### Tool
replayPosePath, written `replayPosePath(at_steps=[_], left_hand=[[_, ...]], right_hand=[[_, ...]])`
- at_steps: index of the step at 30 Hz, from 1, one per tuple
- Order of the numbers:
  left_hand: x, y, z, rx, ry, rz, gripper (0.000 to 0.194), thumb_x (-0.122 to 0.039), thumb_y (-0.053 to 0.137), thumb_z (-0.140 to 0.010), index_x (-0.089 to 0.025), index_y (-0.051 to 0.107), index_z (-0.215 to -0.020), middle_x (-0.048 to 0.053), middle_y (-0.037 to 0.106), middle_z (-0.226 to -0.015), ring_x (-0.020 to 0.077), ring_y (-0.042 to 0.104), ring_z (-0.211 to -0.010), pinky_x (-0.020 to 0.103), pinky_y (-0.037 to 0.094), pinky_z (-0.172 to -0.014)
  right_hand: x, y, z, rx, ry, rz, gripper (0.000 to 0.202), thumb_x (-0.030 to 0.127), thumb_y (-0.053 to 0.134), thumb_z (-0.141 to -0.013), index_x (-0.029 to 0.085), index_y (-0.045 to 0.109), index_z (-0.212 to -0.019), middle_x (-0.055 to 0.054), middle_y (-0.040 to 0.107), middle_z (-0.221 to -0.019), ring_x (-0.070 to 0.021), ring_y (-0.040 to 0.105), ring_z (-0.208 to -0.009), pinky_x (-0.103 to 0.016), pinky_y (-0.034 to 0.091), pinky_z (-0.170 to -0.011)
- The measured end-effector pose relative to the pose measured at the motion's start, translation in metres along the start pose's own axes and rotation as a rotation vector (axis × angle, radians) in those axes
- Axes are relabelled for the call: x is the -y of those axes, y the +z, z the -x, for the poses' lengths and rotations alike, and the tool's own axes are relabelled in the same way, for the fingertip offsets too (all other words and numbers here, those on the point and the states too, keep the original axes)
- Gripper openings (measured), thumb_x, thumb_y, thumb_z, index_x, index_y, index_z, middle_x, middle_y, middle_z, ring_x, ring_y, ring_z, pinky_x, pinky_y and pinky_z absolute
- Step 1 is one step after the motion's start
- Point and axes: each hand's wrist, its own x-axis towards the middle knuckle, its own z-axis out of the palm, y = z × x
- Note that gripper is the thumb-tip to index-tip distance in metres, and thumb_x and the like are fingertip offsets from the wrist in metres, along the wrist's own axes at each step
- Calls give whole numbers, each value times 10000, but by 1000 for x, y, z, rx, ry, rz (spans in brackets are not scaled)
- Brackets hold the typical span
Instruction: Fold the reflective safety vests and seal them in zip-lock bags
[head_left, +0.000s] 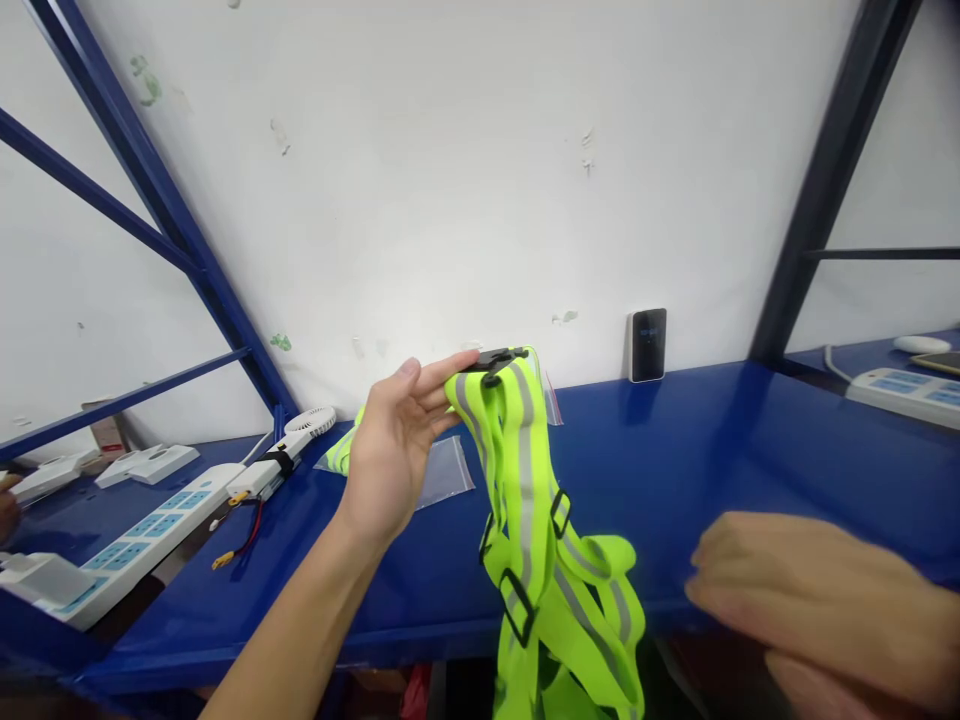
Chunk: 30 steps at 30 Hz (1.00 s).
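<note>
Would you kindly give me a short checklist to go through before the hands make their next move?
1. Left hand supporting the neon yellow-green fabric harness with grey stripes: ok, it hangs from that hand.
2. Black plastic piece in sight: ok, it shows at the harness's top.
3. Harness spread flat: not ok, it hangs in overlapping loops.
4. Right hand free: cannot tell, it is blurred.
5. Clear, flat plastic bag set down: ok, it lies on the glossy blue tabletop.

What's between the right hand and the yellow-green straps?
No object: in the head view, the gap from the right hand to the straps shows the blue tabletop behind.
</note>
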Motion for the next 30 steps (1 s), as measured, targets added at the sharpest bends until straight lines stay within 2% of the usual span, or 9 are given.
replayPosePath(at_steps=[1,5,9,12,16,22,26,28,30], left_hand=[[-4,4,7,33,32,-50,545,-558,488,-863,-132,718,-1112,108,743,-1026,328,614,-1109,424,483,-930],[-16,20,43,105,155,-221,450,-513,523,-891,-264,656,-1241,22,659,-1255,355,400,-1365,486,404,-1069],[-22,29,73,151,268,-318,575,-483,608,-828,-368,517,-1383,-10,615,-1304,371,239,-1446,508,437,-1049],[-30,27,81,229,312,-374,649,-501,645,-773,-340,517,-1388,1,594,-1326,404,275,-1417,502,467,-1014],[-37,14,81,272,313,-431,576,-489,638,-771,-340,579,-1324,20,620,-1288,410,420,-1315,495,496,-967],[4,-20,42,-135,613,-238,562,-355,626,-821,-395,467,-1359,-8,554,-1365,300,388,-1362,469,375,-1094],[55,-33,-3,283,87,17,829,-437,696,-740,-298,322,-1467,92,538,-1377,317,429,-1337,461,369,-1071],[75,-33,-17,417,-92,114,764,-427,714,-734,-261,399,-1410,114,634,-1213,324,546,-1215,459,425,-994],[88,-28,-25,459,-144,190,606,-442,743,-707,-205,555,-1233,114,677,-1038,307,632,-1049,429,475,-904]], right_hand=[[7,-1,-14,-70,-9,78,425,249,670,-768,337,689,-1183,-37,755,-874,-291,704,-699,-412,605,-599],[23,12,-67,60,91,72,844,252,764,-704,365,397,-1456,-55,535,-1385,-357,605,-1141,-464,589,-898],[23,38,-99,73,47,56,934,337,822,-660,336,360,-1473,-66,397,-1471,-367,428,-1335,-447,534,-1006],[15,51,-112,48,71,-37,693,262,759,-748,324,481,-1380,-64,523,-1364,-307,532,-1238,-432,533,-986],[-6,56,-121,76,147,-246,253,234,716,-800,265,684,-1049,-38,691,-1052,-248,661,-982,-388,580,-833],[-49,59,-122,9,405,-655,212,212,774,-745,224,670,-929,7,686,-819,-166,686,-684,-345,591,-702],[-72,66,-121,-71,598,-868,294,184,804,-683,235,654,-930,32,690,-822,-135,668,-636,-295,584,-633],[-78,69,-120,-112,712,-959,447,159,818,-650,248,648,-1054,34,697,-839,-123,656,-628,-269,576,-609],[-82,70,-119,-147,823,-1022,607,116,821,-627,242,617,-1185,25,704,-847,-118,650,-631,-258,572,-611]])
